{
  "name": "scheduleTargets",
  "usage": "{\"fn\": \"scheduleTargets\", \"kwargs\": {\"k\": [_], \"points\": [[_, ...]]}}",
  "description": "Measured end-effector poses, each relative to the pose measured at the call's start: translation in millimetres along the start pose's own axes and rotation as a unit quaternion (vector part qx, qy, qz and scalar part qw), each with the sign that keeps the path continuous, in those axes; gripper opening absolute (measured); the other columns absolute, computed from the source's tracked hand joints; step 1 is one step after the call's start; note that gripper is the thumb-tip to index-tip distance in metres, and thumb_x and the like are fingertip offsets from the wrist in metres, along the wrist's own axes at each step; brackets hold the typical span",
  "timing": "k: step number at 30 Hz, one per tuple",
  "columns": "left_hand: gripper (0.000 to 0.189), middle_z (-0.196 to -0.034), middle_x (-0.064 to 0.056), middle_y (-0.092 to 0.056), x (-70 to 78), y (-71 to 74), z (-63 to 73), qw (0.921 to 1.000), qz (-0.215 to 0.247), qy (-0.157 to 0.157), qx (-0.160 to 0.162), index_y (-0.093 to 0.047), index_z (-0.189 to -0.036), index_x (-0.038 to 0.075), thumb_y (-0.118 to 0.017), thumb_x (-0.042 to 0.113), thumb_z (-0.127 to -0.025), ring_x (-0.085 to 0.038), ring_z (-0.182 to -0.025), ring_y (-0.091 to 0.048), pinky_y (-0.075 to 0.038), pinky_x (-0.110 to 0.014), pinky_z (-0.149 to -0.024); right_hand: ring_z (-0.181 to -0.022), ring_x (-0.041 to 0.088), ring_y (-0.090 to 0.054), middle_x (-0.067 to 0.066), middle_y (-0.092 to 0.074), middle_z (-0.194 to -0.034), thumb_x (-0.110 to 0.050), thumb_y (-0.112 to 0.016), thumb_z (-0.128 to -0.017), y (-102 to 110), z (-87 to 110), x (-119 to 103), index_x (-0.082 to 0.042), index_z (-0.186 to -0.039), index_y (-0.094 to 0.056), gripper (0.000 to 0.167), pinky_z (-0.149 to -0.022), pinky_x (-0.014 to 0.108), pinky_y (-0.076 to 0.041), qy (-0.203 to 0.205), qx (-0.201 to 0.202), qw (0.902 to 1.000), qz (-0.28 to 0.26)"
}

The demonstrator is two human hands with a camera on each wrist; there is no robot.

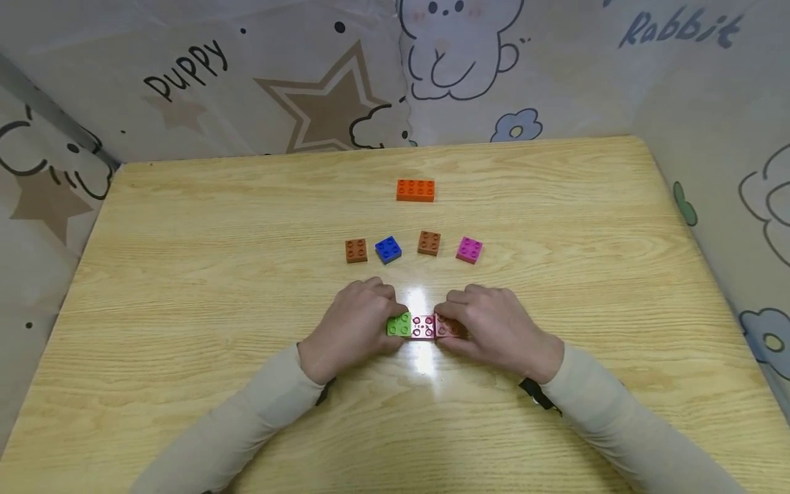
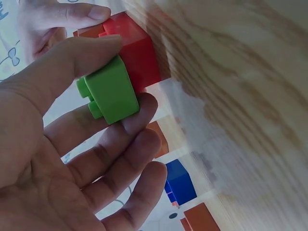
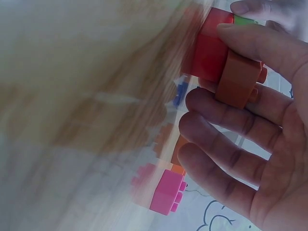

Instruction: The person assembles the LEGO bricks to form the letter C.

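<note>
My left hand (image 1: 358, 322) pinches a green toy building brick (image 2: 113, 94) between thumb and index finger, the other fingers loosely bent. The green brick sits at the left end of a red brick (image 1: 422, 327), whose studs show between the hands. At the red brick's right end, my right hand (image 1: 496, 326) pinches a brown brick (image 3: 239, 79), its thumb also lying against the red side. In the right wrist view the red brick (image 3: 210, 53) is close over the wooden table. Part of the brown brick is hidden by the right hand in the head view.
Beyond the hands lie, from left to right, a brown brick (image 1: 356, 251), a blue brick (image 1: 388, 250), another brown brick (image 1: 428, 243) and a pink brick (image 1: 470, 250). Farther back is a long orange brick (image 1: 415, 191). Printed wall coverings border the wooden table (image 1: 185, 274).
</note>
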State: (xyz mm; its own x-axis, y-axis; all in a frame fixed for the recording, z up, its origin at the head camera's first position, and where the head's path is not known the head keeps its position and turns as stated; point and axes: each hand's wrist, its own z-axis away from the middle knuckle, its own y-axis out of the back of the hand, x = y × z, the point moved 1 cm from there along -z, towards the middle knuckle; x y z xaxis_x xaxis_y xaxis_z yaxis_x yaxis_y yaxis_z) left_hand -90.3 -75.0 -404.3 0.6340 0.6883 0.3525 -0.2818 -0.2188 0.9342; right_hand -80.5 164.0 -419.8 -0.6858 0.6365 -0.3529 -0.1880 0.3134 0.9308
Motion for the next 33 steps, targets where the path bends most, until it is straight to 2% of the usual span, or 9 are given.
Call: {"fn": "scheduleTargets", "kwargs": {"k": [11,17,21,33], "points": [[0.027,-0.086,0.002,-0.066,4.4,-0.4,0.0,0.9989,-0.040,-0.014,0.021,-0.085,-0.099,0.012,-0.097,0.029,-0.083,-0.019,-0.078,-0.047,-0.043,-0.034,-0.070,-0.068,0.009,-0.048,-0.010,-0.054,-0.077,-0.031,-0.094,-0.086,1.5,-1.0,-0.4,-0.008,-0.104,-0.081,0.033,-0.057,0.027,-0.044,0.001,0.006,1.0000,0.001],[0.028,-0.088,0.000,-0.069,4.1,-3.1,1.1,0.9996,-0.022,-0.003,0.019,-0.085,-0.101,0.010,-0.096,0.027,-0.082,-0.020,-0.080,-0.050,-0.046,-0.035,-0.072,-0.067,0.008,-0.048,-0.011,-0.055,-0.077,-0.032,-0.093,-0.087,1.1,-0.7,-1.1,-0.008,-0.105,-0.081,0.033,-0.056,0.026,-0.044,0.002,0.000,1.0000,0.005],[0.026,-0.091,0.000,-0.071,2.1,-5.4,2.1,0.9996,0.001,0.004,0.029,-0.084,-0.099,0.011,-0.096,0.025,-0.081,-0.020,-0.082,-0.054,-0.050,-0.037,-0.076,-0.068,0.009,-0.049,-0.010,-0.055,-0.077,-0.032,-0.094,-0.086,0.5,-0.6,-0.7,-0.008,-0.104,-0.080,0.033,-0.057,0.027,-0.045,0.002,0.000,1.0000,0.007],[0.027,-0.097,-0.001,-0.073,-4.7,-9.5,6.7,0.9983,0.030,-0.003,0.049,-0.080,-0.103,0.009,-0.092,0.024,-0.083,-0.021,-0.089,-0.062,-0.055,-0.039,-0.082,-0.068,0.009,-0.049,-0.009,-0.059,-0.079,-0.034,-0.095,-0.085,-0.3,-0.9,-0.8,-0.008,-0.104,-0.081,0.035,-0.056,0.027,-0.045,-0.002,0.001,1.0000,0.005]]}}
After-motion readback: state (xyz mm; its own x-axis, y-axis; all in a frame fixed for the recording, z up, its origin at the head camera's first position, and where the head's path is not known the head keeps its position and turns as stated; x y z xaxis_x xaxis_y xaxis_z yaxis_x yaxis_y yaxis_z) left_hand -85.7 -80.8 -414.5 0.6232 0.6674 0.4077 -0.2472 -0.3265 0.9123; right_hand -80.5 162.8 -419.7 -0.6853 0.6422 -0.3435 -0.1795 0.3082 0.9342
